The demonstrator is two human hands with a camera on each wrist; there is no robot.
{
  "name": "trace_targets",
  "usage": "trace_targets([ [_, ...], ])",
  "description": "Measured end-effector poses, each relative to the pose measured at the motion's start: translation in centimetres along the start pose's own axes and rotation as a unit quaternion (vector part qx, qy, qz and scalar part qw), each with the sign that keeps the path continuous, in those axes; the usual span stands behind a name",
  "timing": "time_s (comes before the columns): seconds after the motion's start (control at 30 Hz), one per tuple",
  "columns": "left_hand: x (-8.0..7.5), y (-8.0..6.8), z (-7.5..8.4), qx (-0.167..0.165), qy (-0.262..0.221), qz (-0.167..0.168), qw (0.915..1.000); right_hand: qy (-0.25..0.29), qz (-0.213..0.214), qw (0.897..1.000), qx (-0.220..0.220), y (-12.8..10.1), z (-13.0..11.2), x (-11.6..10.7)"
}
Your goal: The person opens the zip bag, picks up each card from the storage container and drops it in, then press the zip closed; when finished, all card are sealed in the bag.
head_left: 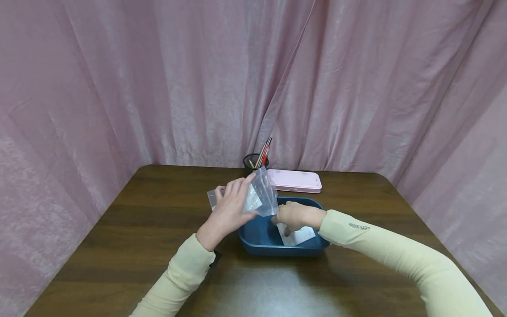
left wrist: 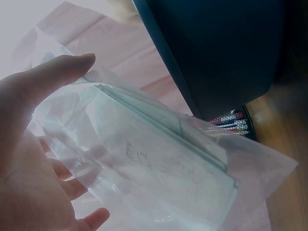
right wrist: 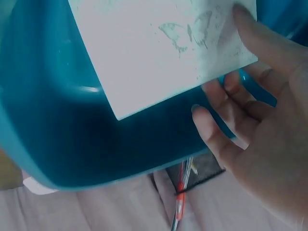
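Observation:
My left hand [head_left: 229,207] grips a clear plastic bag [head_left: 266,193] above the left side of a dark blue basin [head_left: 277,252]. Inside the bag, the left wrist view shows a small stack of pale cards or papers [left wrist: 159,154]. My right hand [head_left: 296,215] reaches into the basin from the right. It pinches a white card [right wrist: 168,62] with a faint butterfly print, thumb on top and fingers underneath. In the head view this white card [head_left: 303,236] is partly hidden behind the hand.
Behind the basin lies a pink case [head_left: 295,179]. A black mesh cup [head_left: 250,164] with pens and pencils stands to its left. A small dark object [head_left: 215,259] is partly hidden by the left sleeve. Pink curtains [head_left: 198,88] hang behind the wooden table [head_left: 166,207].

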State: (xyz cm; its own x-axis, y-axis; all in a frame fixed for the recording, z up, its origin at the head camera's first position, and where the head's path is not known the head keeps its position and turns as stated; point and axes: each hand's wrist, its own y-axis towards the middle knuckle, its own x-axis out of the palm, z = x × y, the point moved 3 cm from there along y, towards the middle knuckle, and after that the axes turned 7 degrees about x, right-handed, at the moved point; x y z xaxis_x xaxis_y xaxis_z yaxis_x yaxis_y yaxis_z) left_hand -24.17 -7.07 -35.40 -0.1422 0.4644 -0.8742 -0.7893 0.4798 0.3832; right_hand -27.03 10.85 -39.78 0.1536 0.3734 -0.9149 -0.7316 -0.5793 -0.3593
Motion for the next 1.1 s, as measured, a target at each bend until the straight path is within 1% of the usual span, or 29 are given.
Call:
trace_targets([
  [0.1, 0.1, -0.1, 0.0, 0.001, 0.001, 0.002, 1.0, 0.012, 0.03, 0.999, -0.008, -0.5, 0.4, -0.7],
  [0.23, 0.1, -0.1, -0.1, -0.001, -0.002, 0.001, 1.0, 0.055, 0.074, 0.996, -0.018, -1.4, 1.1, -1.8],
  [0.3, 0.1, -0.1, -0.1, -0.004, -0.002, 0.001, 1.0, 0.083, 0.097, 0.992, -0.023, -1.8, 1.4, -2.3],
  [0.4, 0.0, -0.1, -0.1, -0.006, -0.001, 0.001, 1.0, 0.109, 0.127, 0.986, -0.031, -2.5, 1.8, -3.1],
  [0.53, -0.1, -0.1, -0.2, -0.007, -0.001, 0.002, 1.0, 0.142, 0.165, 0.976, -0.02, -3.5, 2.5, -4.3],
  [0.63, -0.1, -0.1, -0.2, -0.008, -0.002, 0.002, 1.0, 0.172, 0.191, 0.966, -0.005, -4.1, 2.9, -5.1],
  [0.73, -0.1, -0.1, -0.2, -0.009, -0.003, -0.001, 1.0, 0.206, 0.206, 0.957, 0.007, -4.7, 3.3, -5.5],
  [0.83, -0.1, -0.1, -0.2, -0.009, -0.001, -0.002, 1.0, 0.223, 0.225, 0.948, 0.018, -5.3, 3.5, -5.5],
  [0.93, -0.1, -0.1, -0.3, -0.009, 0.0, -0.003, 1.0, 0.231, 0.255, 0.938, 0.034, -5.7, 3.7, -5.4],
  [0.97, 0.0, -0.1, -0.3, -0.01, 0.0, -0.003, 0.9999, 0.235, 0.266, 0.934, 0.04, -5.8, 3.8, -5.3],
  [1.03, -0.1, -0.2, -0.3, -0.009, 0.001, -0.002, 1.0, 0.253, 0.291, 0.921, 0.054, -6.1, 3.8, -5.1],
  [1.1, -0.1, -0.3, -0.3, -0.007, 0.003, 0.0, 1.0, 0.275, 0.322, 0.904, 0.066, -6.5, 3.7, -5.0],
])
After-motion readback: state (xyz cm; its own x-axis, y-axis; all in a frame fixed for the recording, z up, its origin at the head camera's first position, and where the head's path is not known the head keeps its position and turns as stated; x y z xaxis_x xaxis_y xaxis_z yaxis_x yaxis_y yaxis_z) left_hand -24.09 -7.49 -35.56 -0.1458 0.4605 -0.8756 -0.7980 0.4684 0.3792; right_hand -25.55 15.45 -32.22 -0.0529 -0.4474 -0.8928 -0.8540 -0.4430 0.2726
